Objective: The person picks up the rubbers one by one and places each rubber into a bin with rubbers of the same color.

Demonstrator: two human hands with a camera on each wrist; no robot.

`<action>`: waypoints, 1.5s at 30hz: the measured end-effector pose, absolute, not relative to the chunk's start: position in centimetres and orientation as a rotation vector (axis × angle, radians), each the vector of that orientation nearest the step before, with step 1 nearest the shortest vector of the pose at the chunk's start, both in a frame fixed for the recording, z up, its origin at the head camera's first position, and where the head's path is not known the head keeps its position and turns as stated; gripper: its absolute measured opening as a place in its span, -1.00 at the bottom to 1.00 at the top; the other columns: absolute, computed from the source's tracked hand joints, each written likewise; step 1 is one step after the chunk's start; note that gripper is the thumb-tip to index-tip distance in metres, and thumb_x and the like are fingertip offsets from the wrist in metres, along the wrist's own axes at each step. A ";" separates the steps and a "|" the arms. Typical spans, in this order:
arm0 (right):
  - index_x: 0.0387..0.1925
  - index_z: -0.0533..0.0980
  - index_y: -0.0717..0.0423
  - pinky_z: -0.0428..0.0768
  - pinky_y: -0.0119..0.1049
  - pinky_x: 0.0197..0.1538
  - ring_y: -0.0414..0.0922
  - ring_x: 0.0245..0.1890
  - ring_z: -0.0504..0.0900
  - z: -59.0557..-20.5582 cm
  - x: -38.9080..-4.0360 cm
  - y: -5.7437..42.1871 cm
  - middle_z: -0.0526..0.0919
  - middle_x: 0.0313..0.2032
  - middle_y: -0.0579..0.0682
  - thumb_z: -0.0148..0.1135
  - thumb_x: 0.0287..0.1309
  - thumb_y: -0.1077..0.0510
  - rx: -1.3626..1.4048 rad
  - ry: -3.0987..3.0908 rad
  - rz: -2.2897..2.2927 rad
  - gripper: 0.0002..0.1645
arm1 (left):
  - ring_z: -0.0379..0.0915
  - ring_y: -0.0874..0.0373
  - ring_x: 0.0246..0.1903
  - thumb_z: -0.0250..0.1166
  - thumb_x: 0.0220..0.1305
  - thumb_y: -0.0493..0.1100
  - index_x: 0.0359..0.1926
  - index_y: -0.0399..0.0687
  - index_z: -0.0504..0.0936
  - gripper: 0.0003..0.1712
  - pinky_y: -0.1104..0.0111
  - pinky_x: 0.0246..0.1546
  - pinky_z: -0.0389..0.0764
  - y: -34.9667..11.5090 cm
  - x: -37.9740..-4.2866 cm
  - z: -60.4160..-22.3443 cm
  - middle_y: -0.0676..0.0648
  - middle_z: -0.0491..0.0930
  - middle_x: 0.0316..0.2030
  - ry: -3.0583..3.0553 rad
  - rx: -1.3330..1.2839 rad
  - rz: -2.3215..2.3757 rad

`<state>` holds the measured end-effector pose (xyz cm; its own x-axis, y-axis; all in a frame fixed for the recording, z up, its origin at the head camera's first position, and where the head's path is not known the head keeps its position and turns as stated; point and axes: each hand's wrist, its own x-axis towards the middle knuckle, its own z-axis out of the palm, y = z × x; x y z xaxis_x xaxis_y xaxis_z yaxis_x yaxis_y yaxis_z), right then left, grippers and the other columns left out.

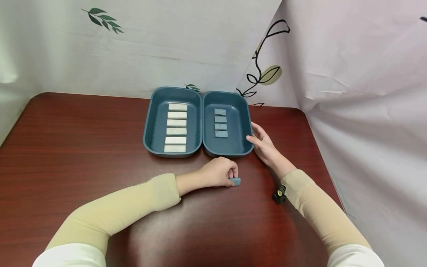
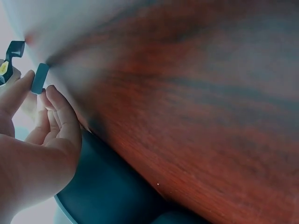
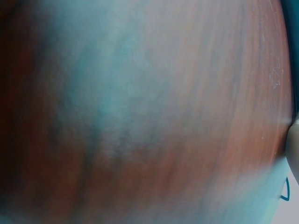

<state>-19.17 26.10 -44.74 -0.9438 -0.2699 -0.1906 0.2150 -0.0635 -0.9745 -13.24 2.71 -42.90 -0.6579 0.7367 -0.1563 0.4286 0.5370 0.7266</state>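
Observation:
My left hand pinches a small blue rectangular tile between thumb and fingers, in front of the right tray. In the left wrist view the same tile shows edge-on at the fingertips. My right hand holds the right side of the blue right tray, thumb over the rim and fingers along the outer wall. Blue tiles lie in a column inside that tray. White tiles form another column in the blue left tray. Only a sliver of the right hand appears in the right wrist view.
The two trays stand side by side near the back of the brown wooden table. White curtains with leaf prints hang behind and to the right. A black device is at the right wrist.

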 end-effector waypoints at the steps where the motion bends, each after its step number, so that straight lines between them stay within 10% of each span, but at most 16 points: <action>1: 0.69 0.01 0.11 0.56 -0.48 0.28 -0.18 0.45 0.35 -44.8 -19.1 26.1 0.22 0.56 0.06 -0.03 0.53 0.37 -0.061 1.892 -2.074 -0.18 | 0.53 0.31 -0.40 0.63 0.15 -0.21 -0.33 0.04 0.73 -0.81 0.47 -0.30 0.58 2.7 -13.2 -42.8 0.10 0.66 -0.44 2.334 0.946 0.913; 45: 0.69 0.01 0.12 0.54 -0.52 0.30 -0.11 0.53 0.29 -44.9 -19.5 26.1 0.14 0.62 0.15 -0.03 0.53 0.36 -0.045 1.897 -2.075 -0.19 | 0.61 0.18 -0.33 0.61 0.20 -0.20 -0.32 -0.01 0.81 -0.89 0.40 -0.21 0.68 -0.2 -18.2 -34.8 0.03 0.74 -0.39 2.490 1.022 1.000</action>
